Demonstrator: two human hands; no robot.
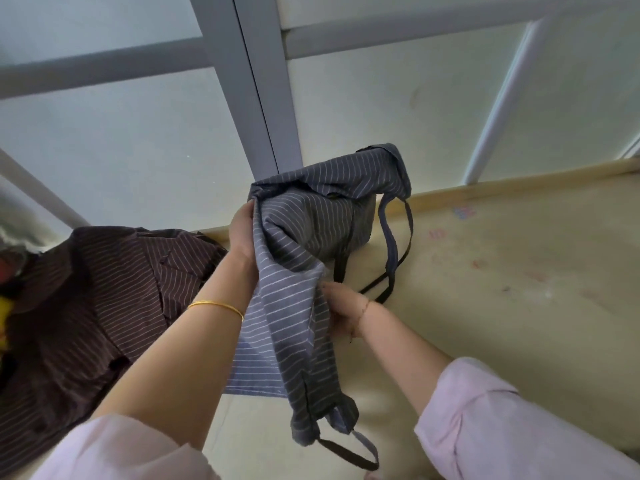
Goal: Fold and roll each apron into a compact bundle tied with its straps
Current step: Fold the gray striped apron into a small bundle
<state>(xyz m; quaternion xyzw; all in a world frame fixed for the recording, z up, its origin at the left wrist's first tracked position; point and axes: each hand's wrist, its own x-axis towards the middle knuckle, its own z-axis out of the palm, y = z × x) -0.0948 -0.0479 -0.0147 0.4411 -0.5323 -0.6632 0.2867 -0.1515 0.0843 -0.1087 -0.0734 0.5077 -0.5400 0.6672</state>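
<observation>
A grey-blue apron (304, 244) with thin white stripes hangs crumpled above the pale table (502, 271). My left hand (242, 233) grips a bunched upper edge of it, lifted off the table. Lower down, my right hand (341, 313) pinches a fold near the middle. A dark neck strap (398, 244) loops down on the right and touches the tabletop. Another strap (349, 455) dangles from the apron's bottom end near my body. A dark brown striped apron (104, 306) lies in a heap at the left.
The table's raised far edge (485, 187) runs along a wall with grey frames and frosted panels (270, 98). Faint coloured marks dot the tabletop on the right. Something yellow and red shows at the far left edge.
</observation>
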